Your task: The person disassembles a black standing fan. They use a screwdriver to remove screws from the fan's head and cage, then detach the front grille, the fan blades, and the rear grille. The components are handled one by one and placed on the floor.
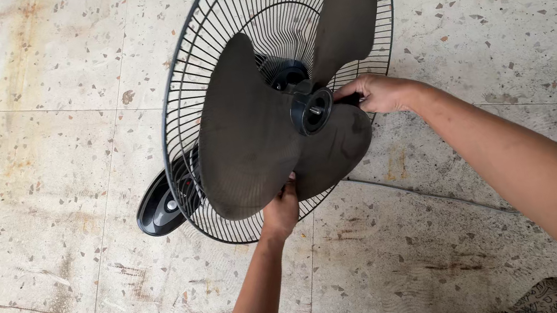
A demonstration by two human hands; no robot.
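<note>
Grip status, left hand (281,211): my fingers are curled over the lower edge of the fan blade (245,132), closed on it where two of the dark lobes meet at the bottom. Thumb side faces up toward the hub; the forearm comes in from the lower middle of the view.

Right hand (379,92): reaches in from the right, fingers bent round the edge of the blade just beside the hub (313,110). Fingertips are partly hidden behind the lobe, so I cannot tell how firmly they are clamped, but the hand is closed on the blade rim and not flat.

Fan blade: three broad, dusty dark-grey lobes, one pointing up to the top edge of the view, one large lobe to the left, one lower right. The round hub sits at their centre with a small opening facing me.

Behind the blade: rear grille (205,57), a black wire cage, tilted, its rim running round the lobes. The front cover is off. Motor housing (285,74) shows through the gap between the upper lobes. A glossy black fan base (161,209) pokes out at the grille's lower left.

All of it rests on a speckled terrazzo floor (39,177) with rusty stains and tile seams.
</note>
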